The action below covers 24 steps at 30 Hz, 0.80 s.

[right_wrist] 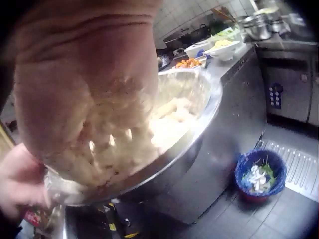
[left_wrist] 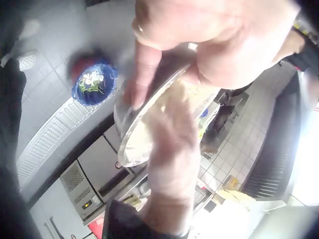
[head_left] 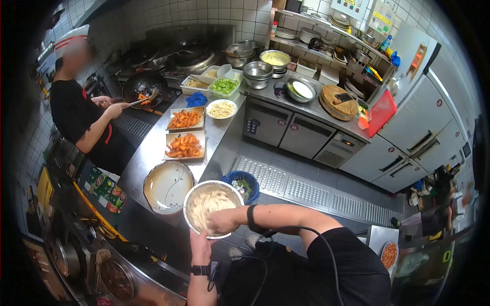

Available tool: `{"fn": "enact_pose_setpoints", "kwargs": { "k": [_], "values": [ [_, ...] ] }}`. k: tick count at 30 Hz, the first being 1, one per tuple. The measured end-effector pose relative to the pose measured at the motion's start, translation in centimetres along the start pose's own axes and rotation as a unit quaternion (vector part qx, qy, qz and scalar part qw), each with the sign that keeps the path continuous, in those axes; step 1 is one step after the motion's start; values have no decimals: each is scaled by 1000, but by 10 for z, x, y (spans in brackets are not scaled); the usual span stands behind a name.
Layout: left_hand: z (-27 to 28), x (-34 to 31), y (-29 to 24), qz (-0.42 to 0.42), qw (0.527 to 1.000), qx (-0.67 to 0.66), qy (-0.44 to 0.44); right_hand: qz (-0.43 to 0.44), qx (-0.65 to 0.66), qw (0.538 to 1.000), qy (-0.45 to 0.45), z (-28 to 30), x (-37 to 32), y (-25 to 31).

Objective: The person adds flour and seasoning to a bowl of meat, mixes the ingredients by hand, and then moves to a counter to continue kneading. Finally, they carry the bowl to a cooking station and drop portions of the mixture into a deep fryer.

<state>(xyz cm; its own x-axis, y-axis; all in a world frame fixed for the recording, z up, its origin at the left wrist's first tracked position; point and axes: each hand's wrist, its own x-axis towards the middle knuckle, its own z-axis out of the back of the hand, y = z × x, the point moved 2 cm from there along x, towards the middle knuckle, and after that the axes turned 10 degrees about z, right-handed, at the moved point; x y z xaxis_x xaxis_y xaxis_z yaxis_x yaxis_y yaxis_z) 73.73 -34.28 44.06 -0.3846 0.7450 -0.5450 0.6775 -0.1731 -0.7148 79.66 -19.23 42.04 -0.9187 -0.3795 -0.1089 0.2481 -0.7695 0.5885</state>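
Observation:
A metal mixing bowl [head_left: 190,217] holds pale, batter-coated strips [head_left: 212,201]. My left hand [head_left: 200,246] grips its near rim, fingers [left_wrist: 146,74] along the outside wall. Tilted in both wrist views, the bowl hangs beside the counter's end. My right hand [head_left: 222,221] reaches down inside it, smeared with batter and blurred in the left wrist view. Its fingertips are sunk in the strips, so I cannot tell how they are bent. Beside the bowl sits a large scalloped plate [head_left: 169,186] with a branch pattern.
Two plates of orange fried pieces [head_left: 185,146] and a bowl of pale strips [head_left: 221,109] stand on the steel counter [head_left: 148,148]. A blue basket [head_left: 255,191] of scraps sits on the floor. Another person [head_left: 84,102] works a wok [head_left: 148,84] at the left.

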Motion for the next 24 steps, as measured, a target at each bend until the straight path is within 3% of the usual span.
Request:
{"fn": "enact_pose_setpoints", "kwargs": {
  "k": [2, 3, 4, 6, 7, 8, 10, 11, 12, 14, 16, 18, 20, 22, 23, 24],
  "values": [
    [3, -4, -3, 17, 1000, 9, 4, -33, -35, 984, 170, 29, -27, 6],
    [-8, -10, -3, 7, 1000, 12, 3, -16, -49, 996, 73, 5, -36, -44],
    [-13, -8, 2, 4, 1000, 17, 8, -95, -87, 982, 141, 53, -48, -24],
    [-29, 4, 12, 18, 1000, -5, 13, -212, -80, 969, 96, 62, -36, -26],
    [-41, 8, 7, 25, 1000, 5, 11, -189, -98, 976, 54, 48, -23, -34],
    [-48, 13, 1, 25, 1000, 9, 11, -133, -111, 980, 96, 62, -23, -10],
    [-57, 26, -10, 32, 999, 1, 21, -22, -50, 996, 74, 24, -37, -36],
    [-62, 29, -13, 41, 999, 15, 32, -30, -30, 989, 139, 38, -62, -38],
    [-72, 34, -8, 43, 998, 20, 32, -52, -10, 997, 60, 26, -83, -68],
    [-101, 46, 8, 40, 998, 15, 39, -202, 2, 969, 142, 74, -122, -95],
    [-142, 66, 22, 48, 998, 10, 44, -303, -44, 950, 66, 114, -142, -87],
    [-183, 86, 21, 40, 998, 27, 38, -239, -98, 966, 27, 101, -156, -112],
    [-212, 102, 14, 34, 996, 0, 79, 25, -61, 994, -82, 88, -194, -113],
    [-234, 119, 23, 53, 997, 22, 44, -26, -54, 994, 95, 98, -240, -153],
    [-248, 128, 34, 53, 998, 14, 42, -8, -48, 994, 100, 103, -252, -163],
    [-271, 131, 38, 57, 998, 8, 35, -66, -55, 995, 58, 112, -263, -175]
  ]
}}
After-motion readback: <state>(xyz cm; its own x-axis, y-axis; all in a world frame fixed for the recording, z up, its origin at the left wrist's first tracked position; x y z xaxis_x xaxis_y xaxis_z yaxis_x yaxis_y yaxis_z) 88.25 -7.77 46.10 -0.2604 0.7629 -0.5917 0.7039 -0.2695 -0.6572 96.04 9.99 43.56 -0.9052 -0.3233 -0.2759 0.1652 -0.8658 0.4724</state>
